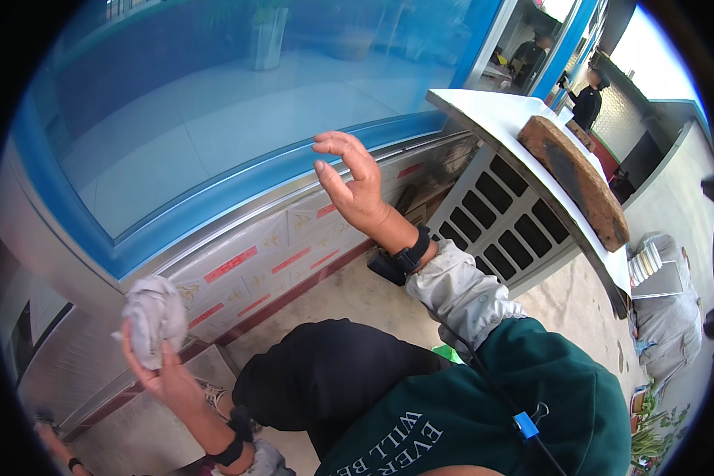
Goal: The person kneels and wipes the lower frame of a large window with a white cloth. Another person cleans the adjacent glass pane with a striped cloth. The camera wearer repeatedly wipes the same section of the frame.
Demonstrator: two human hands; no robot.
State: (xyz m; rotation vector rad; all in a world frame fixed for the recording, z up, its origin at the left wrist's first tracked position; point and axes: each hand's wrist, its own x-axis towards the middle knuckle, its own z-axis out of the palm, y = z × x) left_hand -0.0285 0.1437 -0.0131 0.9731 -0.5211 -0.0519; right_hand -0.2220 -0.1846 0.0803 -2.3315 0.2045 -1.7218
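Observation:
My left hand (169, 375) grips a bunched, pale grey cloth (154, 315) at the lower left, beside the corner of a blue-framed window. My right hand (357, 187) is raised near the lower rail of the blue window frame (226, 194), with thumb and fingers curled apart and nothing between them. Whether it touches the rail I cannot tell. Behind both hands stands the large glass pane (154, 149), with potted plants faintly visible in it. Below the frame is a tiled wall (279, 232) with red strips.
At right, a white board (482, 104) carrying a brick (571, 178) lies over a slotted white housing (509, 211). A covered heap (666, 333) and potted plants (648, 443) stand at far right. Another person (586, 107) stands in the background. A concrete step (149, 428) is below my left hand.

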